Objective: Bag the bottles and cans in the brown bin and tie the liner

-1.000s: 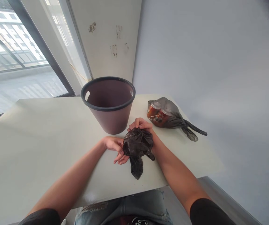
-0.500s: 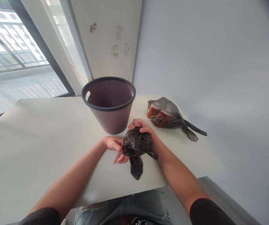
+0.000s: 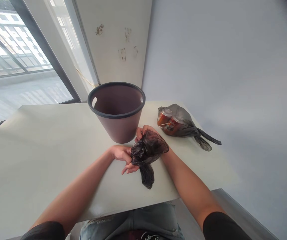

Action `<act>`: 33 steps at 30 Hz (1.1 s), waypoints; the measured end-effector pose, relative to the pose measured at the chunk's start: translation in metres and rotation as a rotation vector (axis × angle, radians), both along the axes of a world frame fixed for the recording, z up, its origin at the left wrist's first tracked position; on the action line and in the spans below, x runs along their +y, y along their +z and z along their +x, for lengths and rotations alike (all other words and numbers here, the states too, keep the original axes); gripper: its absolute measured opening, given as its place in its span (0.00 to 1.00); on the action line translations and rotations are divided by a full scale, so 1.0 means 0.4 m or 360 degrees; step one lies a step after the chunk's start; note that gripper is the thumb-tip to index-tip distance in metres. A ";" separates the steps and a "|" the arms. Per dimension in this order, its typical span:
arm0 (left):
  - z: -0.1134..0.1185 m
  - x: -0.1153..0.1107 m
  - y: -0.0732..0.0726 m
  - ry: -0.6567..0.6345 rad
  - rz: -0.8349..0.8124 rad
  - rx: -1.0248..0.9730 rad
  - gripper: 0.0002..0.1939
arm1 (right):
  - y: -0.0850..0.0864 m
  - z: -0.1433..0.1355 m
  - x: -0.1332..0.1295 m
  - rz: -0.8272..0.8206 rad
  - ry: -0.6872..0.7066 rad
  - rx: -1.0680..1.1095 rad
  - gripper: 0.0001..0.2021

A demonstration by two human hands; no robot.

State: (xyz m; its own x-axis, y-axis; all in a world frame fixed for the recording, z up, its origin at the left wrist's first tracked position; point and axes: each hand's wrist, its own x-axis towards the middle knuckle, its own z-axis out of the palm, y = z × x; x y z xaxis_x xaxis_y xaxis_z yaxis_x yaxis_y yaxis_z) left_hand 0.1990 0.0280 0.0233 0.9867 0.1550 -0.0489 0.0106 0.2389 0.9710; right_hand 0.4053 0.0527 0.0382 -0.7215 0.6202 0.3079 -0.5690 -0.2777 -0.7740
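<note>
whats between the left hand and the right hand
The crumpled black plastic bag lies between the left hand and the right hand, touching both, as the head view shows.

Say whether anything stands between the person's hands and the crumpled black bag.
Nothing visible does: the left hand and right hand touch the black bag. The bin stands beyond it and the bag of cans lies to the right, neither in between.

A white table (image 3: 53, 143) bears a bin (image 3: 121, 130) and a bag of cans (image 3: 180, 126).
</note>
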 end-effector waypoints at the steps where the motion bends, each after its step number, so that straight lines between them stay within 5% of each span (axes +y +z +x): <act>1: 0.001 -0.001 0.004 -0.0125 -0.0022 0.0027 0.19 | 0.001 0.001 -0.001 -0.0011 0.0008 -0.0005 0.16; 6: 0.000 -0.002 -0.010 -0.0252 -0.0219 0.0022 0.21 | -0.016 0.005 0.007 -0.0030 0.0052 0.0021 0.18; 12: -0.013 -0.011 -0.037 0.0416 -0.0338 -0.0510 0.33 | -0.046 0.000 0.044 -0.0027 0.0171 0.0100 0.27; 17: -0.011 -0.009 -0.028 0.0450 -0.0345 -0.0508 0.34 | -0.049 -0.004 0.048 0.0118 0.0252 0.0200 0.24; 20: -0.001 -0.011 -0.030 0.0506 -0.0329 -0.0291 0.40 | -0.044 -0.004 0.046 0.0144 0.0096 0.0087 0.25; 23: 0.010 -0.016 -0.029 0.0622 -0.0152 -0.0193 0.33 | -0.036 -0.005 0.042 0.0136 0.0036 0.0085 0.25; 26: 0.014 -0.017 -0.022 0.0656 -0.0023 -0.0198 0.29 | -0.026 -0.006 0.029 0.0125 0.0076 0.0217 0.23; 30: 0.021 -0.013 -0.023 0.0720 0.0069 -0.0271 0.30 | -0.023 0.006 0.004 -0.0091 -0.0227 0.0105 0.18; 33: 0.032 -0.011 -0.032 0.0759 0.0007 -0.0288 0.35 | -0.041 0.019 0.009 -0.0115 -0.0244 -0.0028 0.17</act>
State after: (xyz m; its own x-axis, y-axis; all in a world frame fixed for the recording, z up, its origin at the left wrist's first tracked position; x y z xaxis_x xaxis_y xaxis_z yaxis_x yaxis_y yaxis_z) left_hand 0.2116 0.0234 0.0106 0.7987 0.5900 0.1181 -0.2674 0.1722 0.9481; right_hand 0.4128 0.0562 0.0219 -0.6216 0.7435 0.2466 -0.5953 -0.2437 -0.7656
